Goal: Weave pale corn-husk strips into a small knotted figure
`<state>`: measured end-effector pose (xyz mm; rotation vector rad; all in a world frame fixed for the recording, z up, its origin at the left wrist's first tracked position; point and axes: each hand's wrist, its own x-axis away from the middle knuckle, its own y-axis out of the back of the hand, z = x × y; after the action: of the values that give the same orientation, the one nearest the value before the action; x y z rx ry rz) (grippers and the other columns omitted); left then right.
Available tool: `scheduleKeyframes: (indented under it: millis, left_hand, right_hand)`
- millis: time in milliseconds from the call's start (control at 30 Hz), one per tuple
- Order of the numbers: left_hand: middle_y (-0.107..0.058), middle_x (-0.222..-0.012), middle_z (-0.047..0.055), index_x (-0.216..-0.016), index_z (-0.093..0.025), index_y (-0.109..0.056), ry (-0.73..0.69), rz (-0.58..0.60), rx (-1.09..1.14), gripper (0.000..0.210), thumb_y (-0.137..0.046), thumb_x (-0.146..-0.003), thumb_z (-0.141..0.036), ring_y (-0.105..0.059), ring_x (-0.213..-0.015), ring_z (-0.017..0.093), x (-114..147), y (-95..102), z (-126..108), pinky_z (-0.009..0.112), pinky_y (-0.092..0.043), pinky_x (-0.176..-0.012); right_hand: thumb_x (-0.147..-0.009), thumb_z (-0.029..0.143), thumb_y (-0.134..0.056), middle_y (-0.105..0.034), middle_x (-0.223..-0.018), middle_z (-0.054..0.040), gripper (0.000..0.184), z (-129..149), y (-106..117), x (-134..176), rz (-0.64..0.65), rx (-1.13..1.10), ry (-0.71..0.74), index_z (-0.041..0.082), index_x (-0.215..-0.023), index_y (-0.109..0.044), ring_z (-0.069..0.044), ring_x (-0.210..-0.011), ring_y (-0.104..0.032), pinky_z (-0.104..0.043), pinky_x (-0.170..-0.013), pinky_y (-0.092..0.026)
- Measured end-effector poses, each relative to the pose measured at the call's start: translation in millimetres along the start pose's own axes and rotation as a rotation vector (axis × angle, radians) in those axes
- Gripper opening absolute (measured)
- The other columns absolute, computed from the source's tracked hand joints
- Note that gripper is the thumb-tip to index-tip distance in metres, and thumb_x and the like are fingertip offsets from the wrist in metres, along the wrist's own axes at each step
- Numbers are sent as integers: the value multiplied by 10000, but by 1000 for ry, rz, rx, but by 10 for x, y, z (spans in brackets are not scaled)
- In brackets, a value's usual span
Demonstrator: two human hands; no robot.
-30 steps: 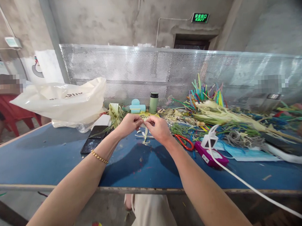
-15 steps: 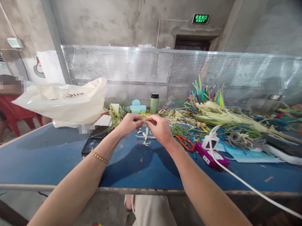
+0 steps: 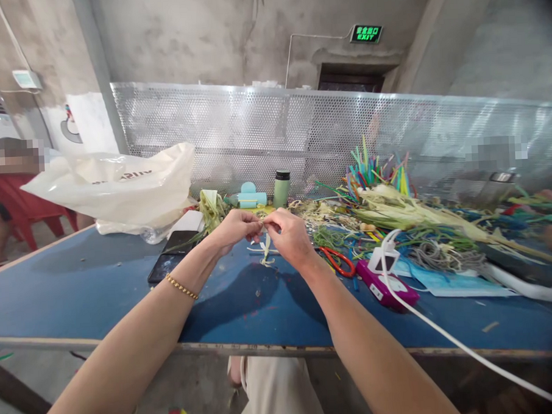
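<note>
Above the blue table (image 3: pixel 125 305), my left hand (image 3: pixel 237 228) and my right hand (image 3: pixel 288 232) meet, thumbs and fingertips pinched together. Between them they grip a thin, pale green strip (image 3: pixel 267 244) that looks like corn husk. Its lower part hangs below my fingers, and loose pale strips lie around it on the tabletop. The held end is mostly hidden by my fingertips. To the right of my right hand are red-handled scissors (image 3: pixel 337 262). A dark phone (image 3: pixel 171 260) lies beside my left forearm.
Corn husks (image 3: pixel 395 205), green strands (image 3: pixel 330 236) and a purple power strip (image 3: pixel 387 290) with a white cable occupy the right. Behind stand a green bottle (image 3: pixel 282 188) and a perforated metal screen (image 3: pixel 236 135). A white plastic bag (image 3: pixel 133 186) sits at the left.
My fingertips have shifted slightly, the right hand a little to the left, still pinching the strip. Everything on the table stays in place.
</note>
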<state>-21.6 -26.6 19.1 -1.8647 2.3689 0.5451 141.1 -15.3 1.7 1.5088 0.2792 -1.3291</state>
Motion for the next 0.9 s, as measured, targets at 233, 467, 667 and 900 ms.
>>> scheduleKeyframes:
  millis: [233,467,667,900]
  left_hand:
    - [-639,-594,38,-659,-88,-646,111,33,163,88,-597,-726,-57,-575,-521,93,-9,46,14,227,-437,-556]
    - [-645,-612,45,-663,-83,-647,62,15,131,113,-627,-771,-113,-586,-528,95,-33,58,50,222,-442,-548]
    - [-581,-488,1,-605,-115,-612,-89,-52,-131,178,-593,-781,-100,-537,-472,90,-40,15,50,207,-395,-501]
    - [-602,-510,3,-621,-123,-626,-176,-76,-332,143,-581,-756,-125,-547,-497,102,-70,21,101,209,-392,-509]
  right_hand:
    - [-884,65,-529,-645,-816,-72,237,-13,17,1,131,115,74,163,-778,-716,-181,-841,-577,-282,-784,-426]
    - [-890,103,-558,-678,-830,-73,213,-45,-2,1,89,46,44,169,-827,-750,-175,-825,-609,-279,-767,-450]
    - [-866,187,-623,-746,-852,-74,135,-71,-17,-21,36,-90,-153,174,-879,-757,-181,-785,-665,-282,-728,-485]
    - [-811,163,-659,-742,-741,-50,82,-22,6,-16,99,-198,-300,156,-806,-741,-159,-676,-666,-248,-641,-472]
